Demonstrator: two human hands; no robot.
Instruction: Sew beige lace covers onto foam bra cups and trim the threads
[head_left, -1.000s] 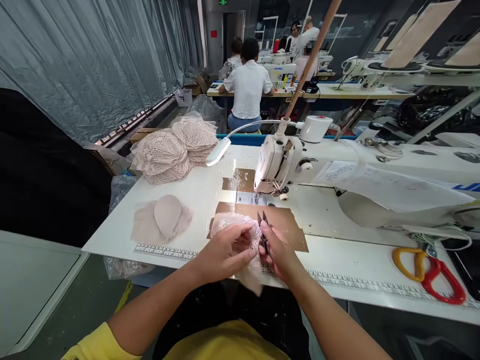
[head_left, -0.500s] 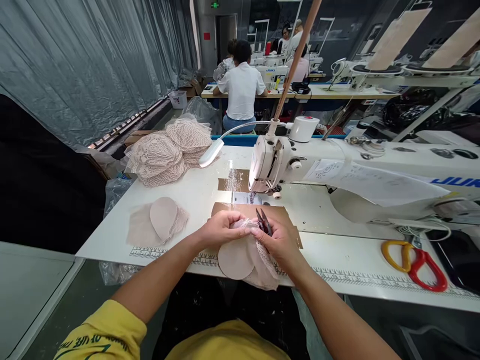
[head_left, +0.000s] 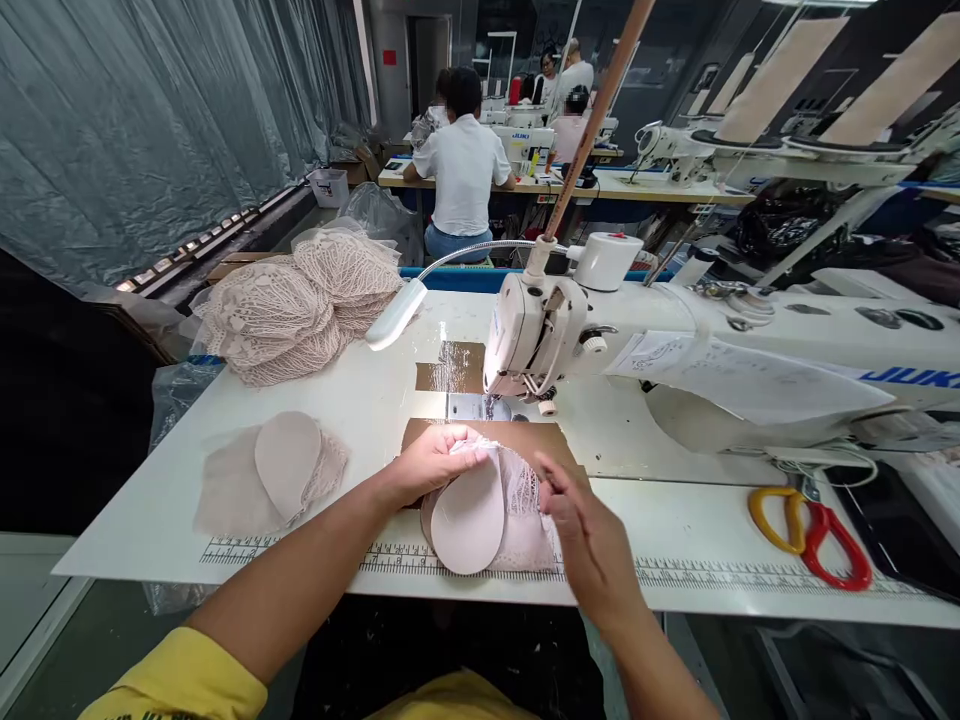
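My left hand point(head_left: 442, 460) pinches the top edge of a pale pink lace piece point(head_left: 525, 530) with a smooth teardrop-shaped cup pad point(head_left: 469, 515) on it. The piece hangs over the table's front part, its lace side toward the right. My right hand point(head_left: 589, 530) is just right of the lace, apart from it, with the fingers curled. The dark thread snips seen earlier in this hand do not show now; whatever the curled fingers hold is hidden. Another cup pad point(head_left: 287, 460) lies on pink fabric point(head_left: 232, 485) at the left.
A white sewing machine point(head_left: 540, 330) stands behind my hands, with brown card point(head_left: 540, 440) before it. Lace pieces point(head_left: 277, 310) are piled at the back left. Scissors with yellow and red handles point(head_left: 832, 545) lie at the right. A person in white point(head_left: 469, 175) sits farther back.
My right hand has let go of the lace and moved right and down, and the snips have gone out of sight. The cup pad now faces up more fully. The view has shifted.
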